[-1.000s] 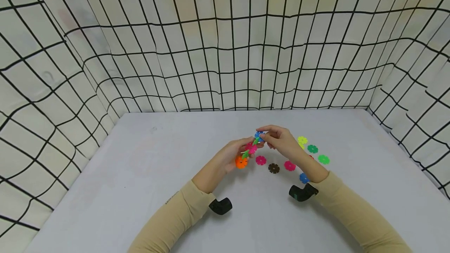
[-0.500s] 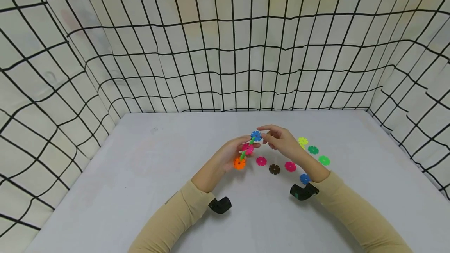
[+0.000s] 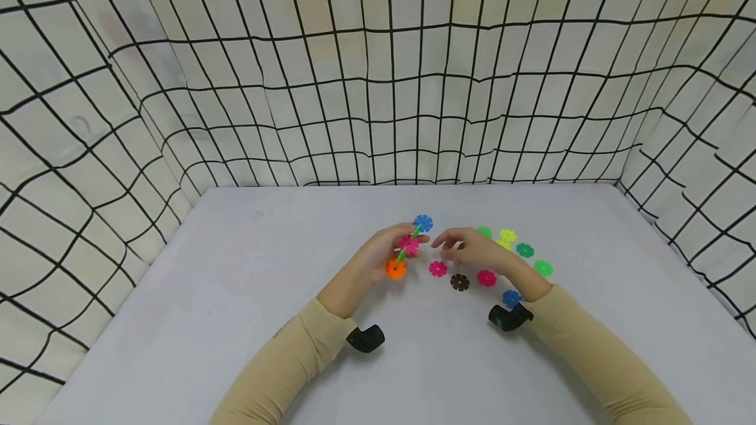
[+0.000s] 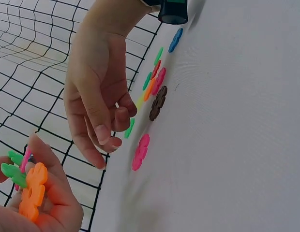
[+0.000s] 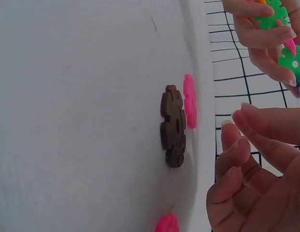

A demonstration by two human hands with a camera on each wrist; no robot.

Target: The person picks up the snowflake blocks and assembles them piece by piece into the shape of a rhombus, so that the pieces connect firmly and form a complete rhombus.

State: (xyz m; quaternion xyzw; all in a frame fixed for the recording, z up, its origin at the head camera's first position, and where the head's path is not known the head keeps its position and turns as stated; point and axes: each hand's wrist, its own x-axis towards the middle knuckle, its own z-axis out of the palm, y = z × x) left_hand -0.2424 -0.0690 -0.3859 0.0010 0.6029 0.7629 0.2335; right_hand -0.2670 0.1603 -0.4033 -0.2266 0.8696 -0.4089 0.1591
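Note:
My left hand [image 3: 375, 256] holds a slanting chain of linked plastic snowflake discs. An orange disc [image 3: 396, 269] forms its lower end, a pink disc [image 3: 409, 244] sits mid-chain and a blue disc [image 3: 423, 223] tops it. Green discs [image 5: 272, 14] join these edge to edge. To the right, my right hand [image 3: 472, 249] hovers above the table with loosely bent fingers and nothing in them. It is apart from the chain. Below it lie a loose pink disc [image 3: 438, 269] and a brown disc [image 3: 460, 282].
More loose discs lie right of and behind my right hand: a second pink disc [image 3: 487, 278], a blue one [image 3: 511, 298], a yellow one [image 3: 508, 235] and several greens, partly hidden by the arm. Black curved mounts [image 3: 366, 338] hang at both wrists. Black-grid netting [image 3: 378, 103] encloses the white table [image 3: 236, 320].
My right hand has let go of the blue disc at the chain's upper end and lowered slightly. The left hand has drawn the chain a little to the left.

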